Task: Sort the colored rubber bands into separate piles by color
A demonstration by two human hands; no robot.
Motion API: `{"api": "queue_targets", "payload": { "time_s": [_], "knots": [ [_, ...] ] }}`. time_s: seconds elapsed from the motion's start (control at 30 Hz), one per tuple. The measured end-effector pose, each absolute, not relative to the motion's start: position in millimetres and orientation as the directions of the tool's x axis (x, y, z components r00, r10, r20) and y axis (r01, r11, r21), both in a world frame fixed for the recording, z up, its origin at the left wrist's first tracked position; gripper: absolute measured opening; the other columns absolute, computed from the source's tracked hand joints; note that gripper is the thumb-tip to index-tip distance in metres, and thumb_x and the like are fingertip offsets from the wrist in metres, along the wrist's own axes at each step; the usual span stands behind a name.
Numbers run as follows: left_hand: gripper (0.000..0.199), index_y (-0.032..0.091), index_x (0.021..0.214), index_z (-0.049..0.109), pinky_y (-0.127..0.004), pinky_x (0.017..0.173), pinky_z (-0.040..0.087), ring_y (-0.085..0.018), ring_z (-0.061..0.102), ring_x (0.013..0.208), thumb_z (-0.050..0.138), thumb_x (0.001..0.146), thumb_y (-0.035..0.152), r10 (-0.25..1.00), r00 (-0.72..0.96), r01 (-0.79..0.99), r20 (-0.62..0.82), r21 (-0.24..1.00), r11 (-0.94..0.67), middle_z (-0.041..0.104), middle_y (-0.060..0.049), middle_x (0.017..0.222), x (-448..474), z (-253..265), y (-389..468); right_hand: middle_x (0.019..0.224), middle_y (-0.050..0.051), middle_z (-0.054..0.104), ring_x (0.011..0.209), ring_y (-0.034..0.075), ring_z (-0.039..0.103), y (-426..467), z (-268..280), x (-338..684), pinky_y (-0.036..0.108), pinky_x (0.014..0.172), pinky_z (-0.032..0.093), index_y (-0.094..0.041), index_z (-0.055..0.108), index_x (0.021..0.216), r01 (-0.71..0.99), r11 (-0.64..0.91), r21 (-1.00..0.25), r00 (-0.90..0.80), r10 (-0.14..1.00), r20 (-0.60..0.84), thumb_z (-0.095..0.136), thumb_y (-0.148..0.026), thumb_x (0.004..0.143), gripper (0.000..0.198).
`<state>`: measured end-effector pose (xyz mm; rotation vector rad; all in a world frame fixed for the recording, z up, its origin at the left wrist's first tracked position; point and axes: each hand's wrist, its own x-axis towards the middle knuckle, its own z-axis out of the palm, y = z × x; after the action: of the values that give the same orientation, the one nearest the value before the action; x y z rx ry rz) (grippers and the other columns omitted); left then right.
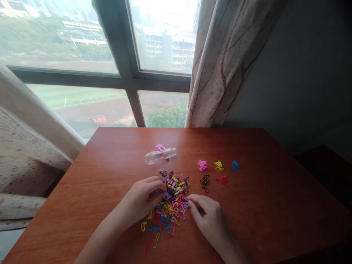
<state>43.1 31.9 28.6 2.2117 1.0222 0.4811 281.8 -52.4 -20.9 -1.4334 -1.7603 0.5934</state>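
A loose pile of small coloured rubber bands (176, 207) lies between my hands, in pink, yellow, blue, red and black. My left hand (147, 196) reaches into its left side, fingers bent together; what they hold, if anything, is hidden. At the pile's right edge, the thumb and forefinger of my right hand (207, 212) are pinched on a pink rubber band (185, 198). Right of the pile sit small sorted heaps: pink bands (202, 165), yellow bands (219, 165), blue bands (234, 166), black bands (205, 179) and red bands (222, 180).
A clear plastic bottle (155, 157) lies on its side behind the pile, with a pink looped piece (160, 147) by it. The brown wooden table (275, 220) stands against a window (126, 79) with patterned curtains (220, 58) on both sides.
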Motion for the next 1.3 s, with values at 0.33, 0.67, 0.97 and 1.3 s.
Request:
{"api": "queue_targets", "payload": {
  "time_s": [0.33,0.67,0.97,1.3],
  "knots": [
    [0.011,0.021,0.095,0.069,-0.024,0.069,0.046,-0.017,0.061,0.077,0.060,0.090,0.024,0.780,0.624,0.590,0.043,0.629,-0.506,0.067,-0.003,0.089,42,29,31,0.083,0.003,0.075,0.071,0.017,0.070,-52,-18,281,0.024,0.069,0.052,-0.022,0.071,0.095,0.614,0.269,-0.742,-0.070,0.955,0.288,0.053,-0.018,0.094,0.018],
    [0.012,0.018,0.086,0.067,-0.020,0.060,0.041,-0.012,0.055,0.066,0.058,0.092,0.024,0.834,0.543,0.505,0.100,0.754,-0.420,0.066,-0.001,0.078,40,38,32,0.082,0.003,0.075,0.071,0.017,0.070,-51,-15,280,0.024,0.068,0.053,-0.022,0.072,0.094,0.611,0.265,-0.746,-0.054,0.954,0.294,0.052,-0.019,0.094,0.020],
    [0.010,0.016,0.083,0.070,-0.020,0.054,0.040,-0.010,0.050,0.059,0.061,0.086,0.018,0.818,0.564,0.363,0.111,0.857,-0.366,0.067,0.000,0.071,86,59,40,0.085,0.003,0.075,0.073,0.017,0.070,-53,-13,279,0.025,0.072,0.053,-0.022,0.071,0.095,0.614,0.260,-0.745,-0.069,0.958,0.278,0.052,-0.017,0.093,0.019],
    [0.013,0.020,0.083,0.072,-0.026,0.063,0.049,-0.019,0.065,0.070,0.064,0.076,0.013,0.686,0.724,0.494,0.075,0.638,-0.591,0.074,-0.003,0.082,180,37,66,0.084,0.005,0.075,0.074,0.020,0.071,-53,-20,278,0.027,0.069,0.053,-0.022,0.072,0.092,0.622,0.314,-0.717,-0.105,0.941,0.321,0.051,-0.012,0.090,0.024]
  ]
}}
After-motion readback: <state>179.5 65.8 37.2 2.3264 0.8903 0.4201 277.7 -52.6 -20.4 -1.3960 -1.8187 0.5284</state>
